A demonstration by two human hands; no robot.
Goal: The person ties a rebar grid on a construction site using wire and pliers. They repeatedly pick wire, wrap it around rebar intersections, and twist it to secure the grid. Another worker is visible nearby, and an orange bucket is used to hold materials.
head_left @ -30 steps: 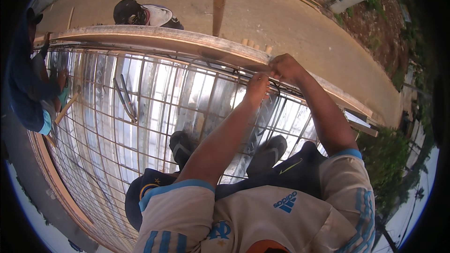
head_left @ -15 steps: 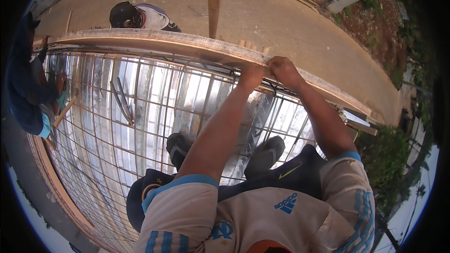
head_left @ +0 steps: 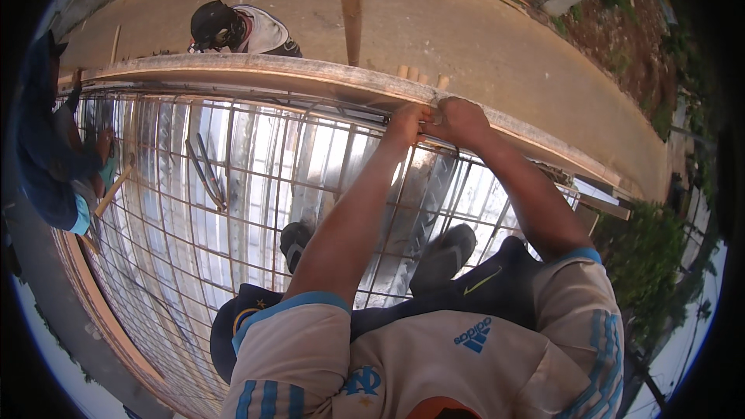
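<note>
Both my arms reach forward to the inner side of a long wooden form board (head_left: 310,70). My left hand (head_left: 407,124) is closed, its fingers curled close to the rebar along the board. Right beside it, my right hand (head_left: 459,122) is closed too, knuckles up, just below the board's top edge. The two hands meet at the fingertips. Whatever they pinch is hidden or too small to make out. A grid of steel rebar mesh (head_left: 256,174) spreads under my arms, above shiny corrugated metal decking (head_left: 260,140).
Long-handled cutters (head_left: 205,171) lie on the mesh to the left. At far left crouches a person in dark blue (head_left: 58,147), near a hammer with a wooden handle (head_left: 115,188). Beyond the board are another person in a black cap (head_left: 213,25) and an upright bamboo pole (head_left: 351,15).
My right hand has come down off the board's top edge to its inner side, against my left hand. My left hand has shifted slightly left. The capped person has moved slightly.
</note>
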